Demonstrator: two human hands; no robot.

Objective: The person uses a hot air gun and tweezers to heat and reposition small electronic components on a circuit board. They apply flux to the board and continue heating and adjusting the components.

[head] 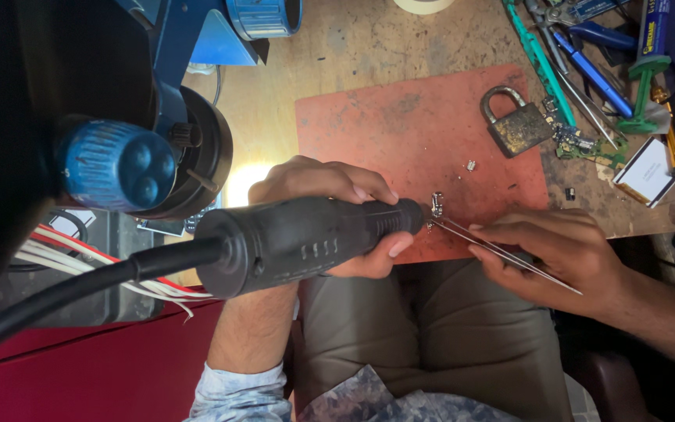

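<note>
My left hand (330,187) is wrapped around a thick black hand-held tool (298,238) with a heavy black cable; its nozzle points right, at a small metal part (437,205) near the front edge of a worn red mat (400,125). My right hand (556,250) pinches thin metal tweezers (501,252), whose tips reach up-left to that same small part, just under the tool's nozzle. Both hands hover at the bench edge above my lap.
A brass padlock (513,125) lies on the mat's right side, with tiny metal bits (471,165) near it. A green circuit board (587,144), pliers, blue-handled tools and a white card (648,170) crowd the right. A blue-knobbed microscope (119,164) and wires fill the left.
</note>
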